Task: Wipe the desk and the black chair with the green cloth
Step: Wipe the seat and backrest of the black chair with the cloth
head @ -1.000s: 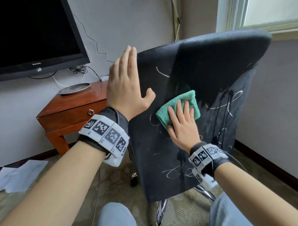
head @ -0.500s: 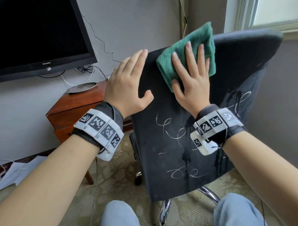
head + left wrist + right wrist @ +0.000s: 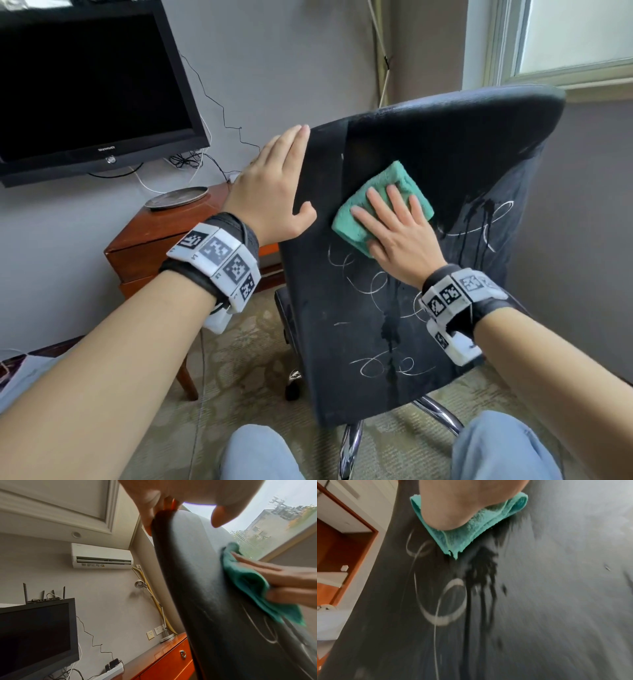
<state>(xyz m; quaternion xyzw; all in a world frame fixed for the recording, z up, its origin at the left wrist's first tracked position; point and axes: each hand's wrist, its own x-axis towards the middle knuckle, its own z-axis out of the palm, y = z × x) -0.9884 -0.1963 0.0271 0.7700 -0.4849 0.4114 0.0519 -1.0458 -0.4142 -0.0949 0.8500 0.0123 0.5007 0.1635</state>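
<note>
- Head view: step in hand is wiping the back of the black padded swivel chair [image 3: 411,240]. Right hand [image 3: 397,236], grip spread flat, presses the folded green terry cloth [image 3: 380,202] on the upper backrest. Left hand [image 3: 270,185], fingers straight, steadies the chair's left edge. White scribbles and dark drip streaks lie below the cloth; next move likely sweeps down over them.
- Left wrist view: fingers [image 3: 147,515] wrap the backrest rim lightly, thumb apart. Orange-brown wooden bench [image 3: 164,661] stands beyond, a power strip [image 3: 115,668] on it.
- Right wrist view: palm covers the cloth [image 3: 471,531]; wet streaks run just beneath. Blurred.
- Nothing blocks the stroke; the swivel base may turn under pressure.
</note>
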